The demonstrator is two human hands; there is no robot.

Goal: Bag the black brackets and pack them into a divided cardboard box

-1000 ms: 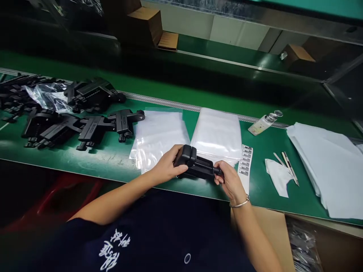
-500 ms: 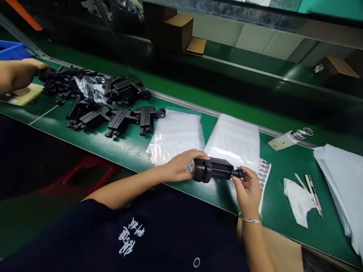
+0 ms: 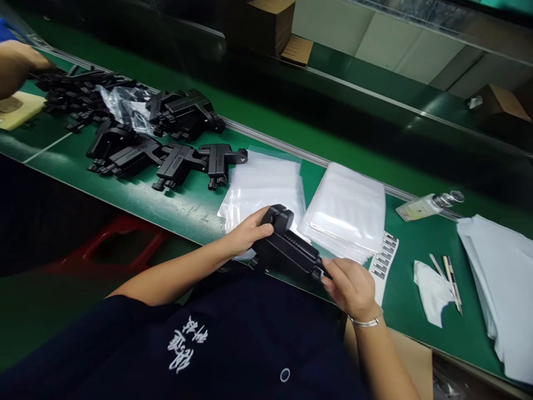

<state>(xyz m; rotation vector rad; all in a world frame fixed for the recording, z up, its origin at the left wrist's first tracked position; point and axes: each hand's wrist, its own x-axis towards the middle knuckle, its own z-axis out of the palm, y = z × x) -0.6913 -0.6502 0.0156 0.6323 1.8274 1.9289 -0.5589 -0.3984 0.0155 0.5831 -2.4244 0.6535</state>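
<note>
My left hand [image 3: 247,233] grips the black holder [image 3: 293,251] (long axis ten to four o'clock), my right hand [image 3: 352,284] pinching its four-o'clock end

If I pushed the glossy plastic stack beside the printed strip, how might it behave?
The glossy plastic stack would probably slide apart: its near-edge layers lie uneven and no band shows. Layers lifted singly may flop, since they look thin. The shiny surface suggests some slipperiness.
</note>
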